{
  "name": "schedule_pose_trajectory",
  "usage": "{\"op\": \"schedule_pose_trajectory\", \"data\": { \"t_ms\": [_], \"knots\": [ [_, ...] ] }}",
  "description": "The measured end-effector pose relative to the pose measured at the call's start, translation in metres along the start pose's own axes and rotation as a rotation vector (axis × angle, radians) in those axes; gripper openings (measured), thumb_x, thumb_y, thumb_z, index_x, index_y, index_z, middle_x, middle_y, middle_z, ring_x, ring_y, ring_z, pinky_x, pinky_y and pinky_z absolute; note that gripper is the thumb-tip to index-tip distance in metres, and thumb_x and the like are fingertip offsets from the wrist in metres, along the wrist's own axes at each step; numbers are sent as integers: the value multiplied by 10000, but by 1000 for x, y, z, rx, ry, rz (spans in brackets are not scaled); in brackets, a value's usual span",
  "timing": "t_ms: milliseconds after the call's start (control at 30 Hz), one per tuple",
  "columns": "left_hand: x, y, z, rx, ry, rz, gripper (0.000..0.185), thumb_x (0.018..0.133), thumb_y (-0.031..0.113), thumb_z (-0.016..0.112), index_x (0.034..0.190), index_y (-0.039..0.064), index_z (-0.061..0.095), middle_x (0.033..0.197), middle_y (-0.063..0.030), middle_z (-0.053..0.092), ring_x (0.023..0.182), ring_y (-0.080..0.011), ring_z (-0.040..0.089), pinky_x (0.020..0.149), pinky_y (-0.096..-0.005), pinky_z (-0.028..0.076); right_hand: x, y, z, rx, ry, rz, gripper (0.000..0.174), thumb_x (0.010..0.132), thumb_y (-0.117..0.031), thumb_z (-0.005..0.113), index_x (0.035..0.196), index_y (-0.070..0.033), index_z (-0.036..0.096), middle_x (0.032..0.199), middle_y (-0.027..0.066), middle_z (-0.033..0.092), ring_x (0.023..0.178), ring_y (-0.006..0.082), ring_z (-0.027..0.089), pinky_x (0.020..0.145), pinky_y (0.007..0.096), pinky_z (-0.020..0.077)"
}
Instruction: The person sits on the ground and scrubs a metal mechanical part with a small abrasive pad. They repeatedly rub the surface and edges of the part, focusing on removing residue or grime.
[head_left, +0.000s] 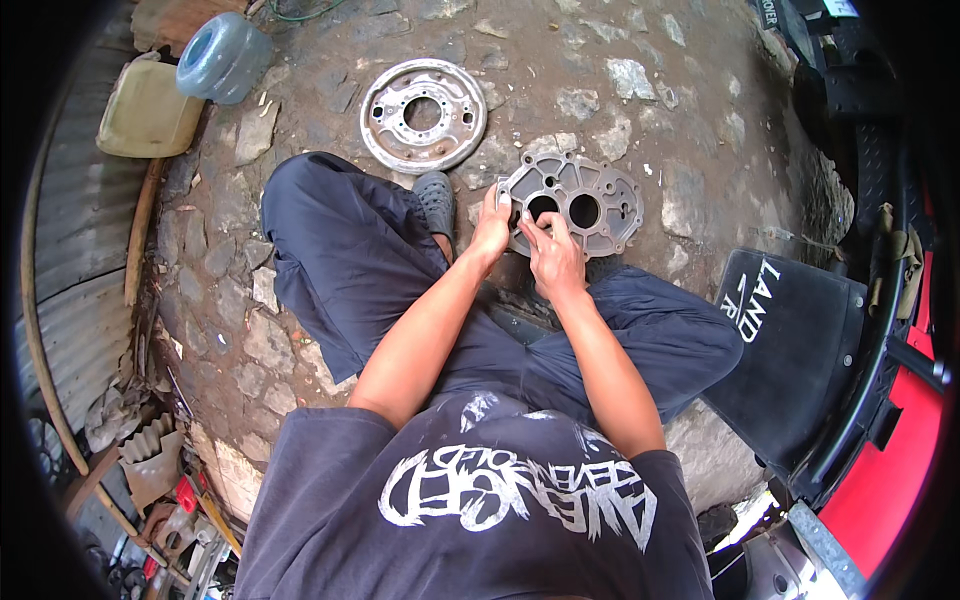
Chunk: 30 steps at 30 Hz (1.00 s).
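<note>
A grey cast-metal housing plate (611, 187) with two large round bores and a ring of bolt holes is tilted up between my knees. My left hand (491, 225) grips its left edge, thumb on the near face. Bent fingers of my right hand (556, 259) touch the plate beside the left bore. Whether they pinch something small is hidden. Beyond my left hand, a round, worn metal brake backing plate (375, 146) lies flat on the ground.
Uneven stone paving (577, 103) surrounds me. At the left are a plastic jerrycan (150, 112), a blue water jug (232, 60) and a corrugated metal sheet (82, 217). A black mud flap (795, 360) and red vehicle body (889, 465) stand close on my right.
</note>
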<state>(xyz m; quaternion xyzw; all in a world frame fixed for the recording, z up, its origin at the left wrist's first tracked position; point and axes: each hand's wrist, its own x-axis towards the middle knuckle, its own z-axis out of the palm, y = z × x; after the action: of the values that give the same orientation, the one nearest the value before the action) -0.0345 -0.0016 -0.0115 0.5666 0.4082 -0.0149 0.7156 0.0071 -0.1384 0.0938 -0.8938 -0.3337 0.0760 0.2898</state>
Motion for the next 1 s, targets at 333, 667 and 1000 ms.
{"op": "schedule_pose_trajectory", "data": {
  "t_ms": [333,667,1000],
  "knots": [
    [-11,19,-8,11,-99,35,663,1180,503,335,1730,158,200,1724,-149,343,1590,-293,321,1292,-414,247,4,-3,7,-23,25,38,229,971,-131,753,1190,-168,809,1050,78,643,800,334,718,698,481,554],
    [-12,18,-2,-25,-50,37,624,1163,429,441,1681,102,323,1668,-178,433,1540,-315,410,1258,-411,311,18,8,5,-49,71,-72,238,957,-137,759,1184,-182,814,1039,46,654,799,312,712,677,473,557],
    [-7,12,-3,-50,-45,-2,643,1159,448,447,1688,107,317,1694,-205,385,1575,-353,351,1278,-433,288,34,18,2,-88,91,-65,252,943,-120,759,1182,-178,815,1039,50,654,818,301,731,686,457,575]
  ]
}}
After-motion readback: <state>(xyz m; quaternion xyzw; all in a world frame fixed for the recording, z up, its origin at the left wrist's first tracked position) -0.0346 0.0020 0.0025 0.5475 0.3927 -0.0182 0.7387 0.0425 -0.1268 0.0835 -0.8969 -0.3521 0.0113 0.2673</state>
